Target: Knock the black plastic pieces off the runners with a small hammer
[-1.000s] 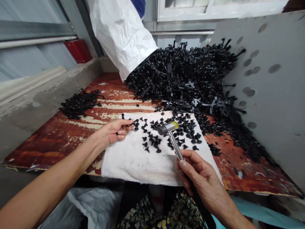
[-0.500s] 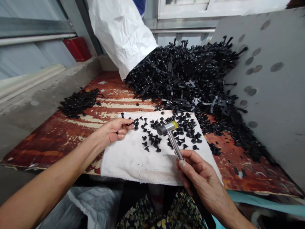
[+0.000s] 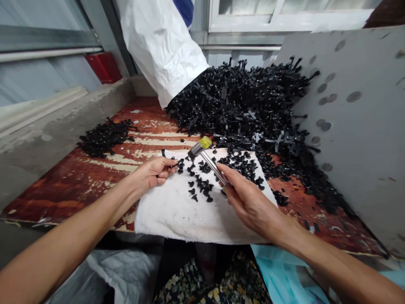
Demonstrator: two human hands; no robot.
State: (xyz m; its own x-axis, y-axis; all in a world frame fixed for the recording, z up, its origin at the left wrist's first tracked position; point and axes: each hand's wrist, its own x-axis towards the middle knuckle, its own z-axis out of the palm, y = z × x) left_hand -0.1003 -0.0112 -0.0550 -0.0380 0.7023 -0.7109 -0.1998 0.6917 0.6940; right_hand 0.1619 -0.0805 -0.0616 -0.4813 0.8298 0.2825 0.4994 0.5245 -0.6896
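Observation:
My right hand (image 3: 242, 192) is closed round the handle of a small mallet (image 3: 212, 165) with a metal shaft, one yellow face and one dark face. The dark face points down and left, close to the small black part (image 3: 179, 164) pinched in my left hand (image 3: 161, 169). My fingers cover most of that part; only a dark knobbed end shows. Many loose black mushroom-shaped pieces (image 3: 204, 185) lie on the white cloth (image 3: 171, 215) beneath and between my hands.
Behind the cloth, a large heap of black parts (image 3: 240, 101) spills from a white sack (image 3: 164, 50). A smaller black pile (image 3: 106, 136) lies at left on the worn red-brown tabletop (image 3: 72, 181). A grey panel (image 3: 354, 139) stands along the right side, and a low ledge (image 3: 63, 114) borders the left.
My right hand has carried the mallet left and slightly up, bringing its dark face near the part in my left hand. The left hand has stayed in nearly the same place.

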